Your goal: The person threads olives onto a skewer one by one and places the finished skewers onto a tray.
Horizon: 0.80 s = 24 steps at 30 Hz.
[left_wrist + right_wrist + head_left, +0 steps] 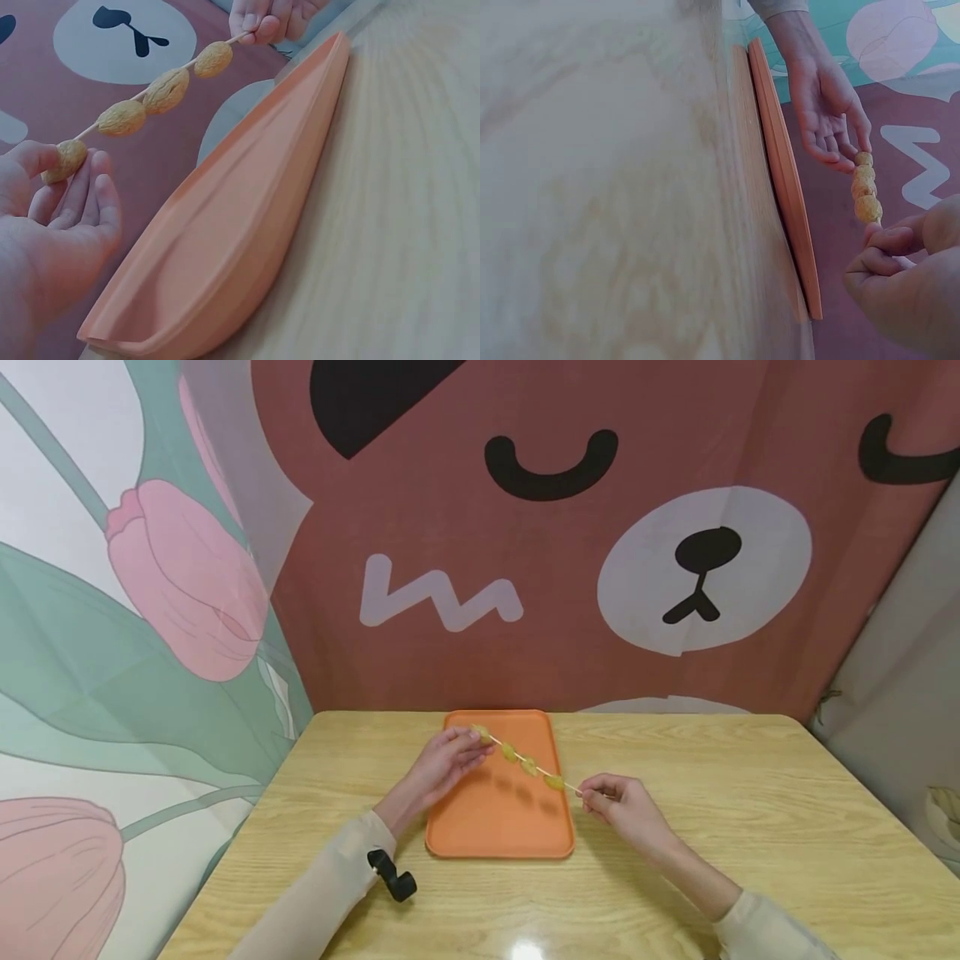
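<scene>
A thin wooden skewer (572, 788) slants over the orange tray (495, 831), raised above it. Several wrinkled, oval yellow pieces (121, 118) are threaded along the stick; their exact kind is unclear. My left hand (441, 767) pinches the endmost piece (66, 160) between thumb and fingers, its other fingers loosely bent below. At the opposite end, my right hand (626, 810) grips the bare stick between thumb and curled fingers, beyond the tray's right edge. In the right wrist view the row of pieces (864, 182) lies between both hands.
The tray lies flat on a wood-grain table (712, 752), near its back edge. Behind the table hangs a reddish-brown curtain (450, 668) with a bear face. A flower-patterned curtain (187, 710) hangs on the left. A black strap (392, 875) dangles by the left sleeve.
</scene>
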{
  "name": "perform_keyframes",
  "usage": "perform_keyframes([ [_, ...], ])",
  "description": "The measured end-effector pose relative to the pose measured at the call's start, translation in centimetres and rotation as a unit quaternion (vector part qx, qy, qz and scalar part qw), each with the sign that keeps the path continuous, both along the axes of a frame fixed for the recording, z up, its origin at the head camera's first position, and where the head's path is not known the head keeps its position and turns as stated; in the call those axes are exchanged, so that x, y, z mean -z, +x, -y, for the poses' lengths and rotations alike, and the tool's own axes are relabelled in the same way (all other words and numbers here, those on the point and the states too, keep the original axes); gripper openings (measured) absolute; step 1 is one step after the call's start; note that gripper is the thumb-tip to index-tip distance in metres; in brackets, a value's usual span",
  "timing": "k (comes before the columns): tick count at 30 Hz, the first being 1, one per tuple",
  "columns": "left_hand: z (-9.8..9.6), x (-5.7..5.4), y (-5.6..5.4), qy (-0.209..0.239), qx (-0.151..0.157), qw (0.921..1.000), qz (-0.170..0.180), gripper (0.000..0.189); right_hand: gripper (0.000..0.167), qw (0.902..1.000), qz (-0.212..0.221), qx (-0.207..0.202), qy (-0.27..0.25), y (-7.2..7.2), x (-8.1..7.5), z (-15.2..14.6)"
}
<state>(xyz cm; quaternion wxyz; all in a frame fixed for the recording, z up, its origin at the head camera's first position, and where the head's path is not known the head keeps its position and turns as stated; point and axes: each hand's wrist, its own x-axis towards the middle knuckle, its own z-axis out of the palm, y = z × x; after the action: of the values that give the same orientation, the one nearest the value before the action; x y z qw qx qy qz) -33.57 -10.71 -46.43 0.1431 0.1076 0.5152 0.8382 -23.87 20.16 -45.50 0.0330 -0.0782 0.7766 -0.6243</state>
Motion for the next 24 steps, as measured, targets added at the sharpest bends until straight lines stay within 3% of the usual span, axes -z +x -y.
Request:
perform_keyframes([
  [11,-0.4,0.3,0.5,-0.033,0.007,0.9994,-0.003,0.014,0.019,1.0000,0.001,0.006,0.007,0.0,0.2,0.4],
  [16,-0.2,0.2,0.4,-0.031,0.007,0.9995,0.001,0.010,0.019,0.9997,-0.003,-0.025,0.001,0.0,0.2,0.5],
  [20,-0.1,-0.4,0.2,-0.028,-0.002,0.9996,0.004,0.008,0.018,0.9960,-0.039,-0.052,0.061,0.1,0.1,0.5],
  [24,0.0,-1.0,-0.2,-0.025,-0.010,0.9996,0.006,0.014,0.015,0.9820,-0.107,-0.073,0.137,-0.2,-0.2,0.4],
])
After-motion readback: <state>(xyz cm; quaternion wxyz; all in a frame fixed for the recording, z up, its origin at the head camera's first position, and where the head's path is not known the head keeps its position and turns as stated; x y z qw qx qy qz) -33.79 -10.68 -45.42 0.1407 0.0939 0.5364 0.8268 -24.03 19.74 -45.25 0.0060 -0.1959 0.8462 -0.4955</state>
